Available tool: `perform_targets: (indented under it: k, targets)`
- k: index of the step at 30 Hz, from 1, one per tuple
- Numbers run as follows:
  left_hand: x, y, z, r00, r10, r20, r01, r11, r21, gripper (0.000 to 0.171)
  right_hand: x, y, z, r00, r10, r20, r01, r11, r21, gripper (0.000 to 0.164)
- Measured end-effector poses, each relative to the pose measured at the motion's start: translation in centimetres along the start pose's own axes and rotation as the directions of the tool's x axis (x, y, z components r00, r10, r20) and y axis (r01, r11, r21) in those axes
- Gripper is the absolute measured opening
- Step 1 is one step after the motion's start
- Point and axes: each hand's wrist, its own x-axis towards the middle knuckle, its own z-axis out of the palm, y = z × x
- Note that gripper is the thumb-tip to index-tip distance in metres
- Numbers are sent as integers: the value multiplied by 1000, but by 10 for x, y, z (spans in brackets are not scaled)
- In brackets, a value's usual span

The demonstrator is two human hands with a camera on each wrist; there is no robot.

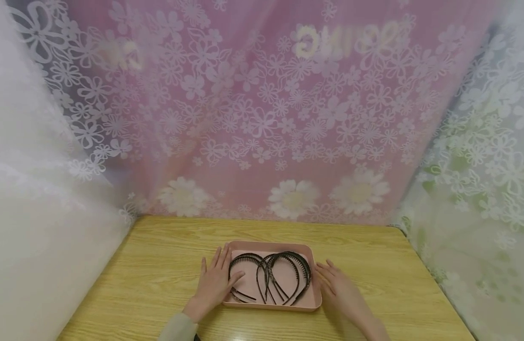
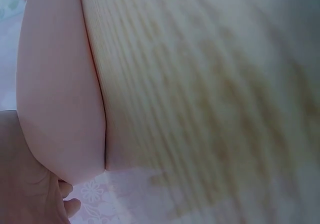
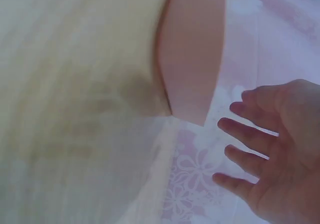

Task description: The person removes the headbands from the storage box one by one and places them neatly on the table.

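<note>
A shallow pink tray [image 1: 270,307] sits on the table with several black toothed headbands [image 1: 303,265] lying overlapped inside it. My left hand [image 1: 215,282] lies along the tray's left side, its fingers straight and its thumb reaching over the rim. In the left wrist view, that hand [image 2: 30,179] is against the tray's wall [image 2: 62,84], with part of it hidden. On the opposite side, my right hand [image 1: 343,291] is by the tray's right wall. The right wrist view has this hand [image 3: 280,149] with fingers spread and holding nothing, beside the tray's wall [image 3: 192,49].
The wood-grain table [image 1: 159,251] extends around the tray. Behind it hangs a pink flowered curtain [image 1: 262,118]. Pale translucent curtains, one on the left [image 1: 44,189] and one on the right [image 1: 492,189], border the table.
</note>
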Motion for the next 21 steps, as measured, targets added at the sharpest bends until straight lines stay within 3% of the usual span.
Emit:
perform_targets:
  k: [4,9,16,21]
  targets:
    - [0,2,-1,1000,0,0,0,1000,-13,86,14,0,-5,997,52,-48,-49,997,58,35]
    - [0,2,-2,1000,5,3,-5,1000,7,86,34,1,-6,996,53,-79,-46,995,90,33]
    - [-1,4,-6,1000,14,12,-14,1000,7,85,63,-1,3,995,89,33,-94,973,211,34]
    - [-2,5,-9,1000,14,24,-14,1000,7,84,76,-4,14,993,88,80,-101,980,172,34]
